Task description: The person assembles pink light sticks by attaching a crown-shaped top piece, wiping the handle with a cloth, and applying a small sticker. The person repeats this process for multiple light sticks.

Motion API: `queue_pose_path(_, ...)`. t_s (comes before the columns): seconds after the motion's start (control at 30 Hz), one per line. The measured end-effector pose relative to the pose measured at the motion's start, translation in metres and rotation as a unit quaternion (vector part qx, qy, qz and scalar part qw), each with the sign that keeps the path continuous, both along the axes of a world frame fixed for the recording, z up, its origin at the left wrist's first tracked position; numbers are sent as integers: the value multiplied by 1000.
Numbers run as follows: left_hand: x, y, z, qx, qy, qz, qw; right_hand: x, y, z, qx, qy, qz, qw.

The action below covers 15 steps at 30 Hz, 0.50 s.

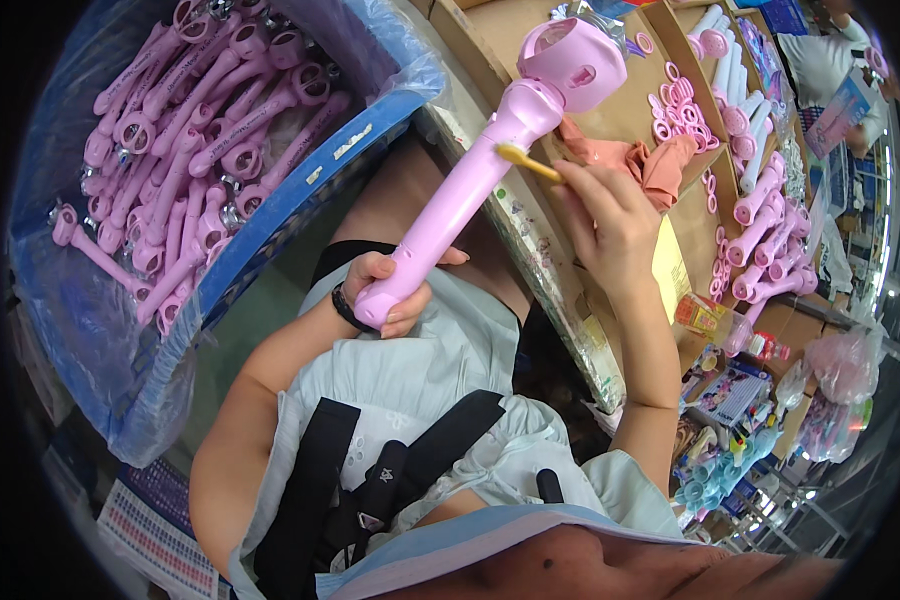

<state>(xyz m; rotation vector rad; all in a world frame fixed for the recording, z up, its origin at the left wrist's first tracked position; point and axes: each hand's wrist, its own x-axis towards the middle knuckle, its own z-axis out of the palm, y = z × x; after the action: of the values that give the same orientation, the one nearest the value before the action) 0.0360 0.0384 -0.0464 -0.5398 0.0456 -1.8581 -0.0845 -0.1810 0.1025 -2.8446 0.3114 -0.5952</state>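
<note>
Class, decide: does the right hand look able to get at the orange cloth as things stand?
Probably yes: the orange cloth lies beside the right hand with nothing visible between, though that hand holds a yellow tool.

A red-capped bottle (703,315) near a translucent plastic bag (842,362)

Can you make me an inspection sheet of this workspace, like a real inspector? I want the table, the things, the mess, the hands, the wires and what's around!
Surface: bench edge speckled and stained; cardboard tray on top.
Job's things: pink wand held at a slant; yellow brush at its side, contact unclear.
Clutter: crumpled orange cloth, loose pink rings.
Hands: left hand grips the wand's lower end; right hand holds the brush.
Cables: nothing seen.
Surroundings: blue crate of pink wand-shaped pieces on the left; another person in the upper-right background.
</note>
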Motion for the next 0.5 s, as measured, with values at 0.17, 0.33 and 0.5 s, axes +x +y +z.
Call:
queue_pose_path(0.17, -2, 0, 0, 20, -8, -2, 1000, 1, 11, 4, -3, 20, 84, 996)
queue_pose_path(0.33, -1, 0, 0, 23, -28, -3, 999, 5, 2, -2, -16, 18, 96, 995)
queue_pose_path(0.5, -1, 1, 1, 38, -23, -8, 999, 5, 2, -2, 16, 0, -41, 999)
